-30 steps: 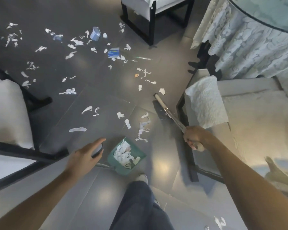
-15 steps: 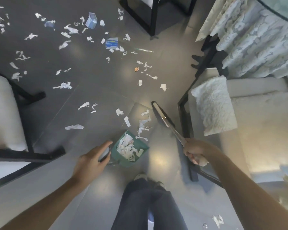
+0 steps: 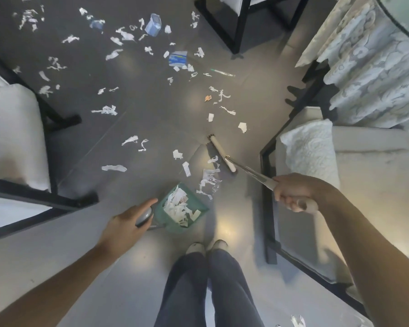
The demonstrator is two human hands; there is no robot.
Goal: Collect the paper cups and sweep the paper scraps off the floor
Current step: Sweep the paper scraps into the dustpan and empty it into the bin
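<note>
Gripping broom handle [image 3: 255, 173] in my right hand [image 3: 293, 193]; left hand [image 3: 128, 220] curls around the dustpan [image 3: 182, 208] handle.
I keep the pan mouth facing the scrap pile [image 3: 208, 182], broom head [image 3: 222, 153] just behind it; crushed paper cups [image 3: 153, 24] lie well away.

head view | looks steeply down at floor [image 3: 151, 119] (wide-angle) | both arms near
</note>
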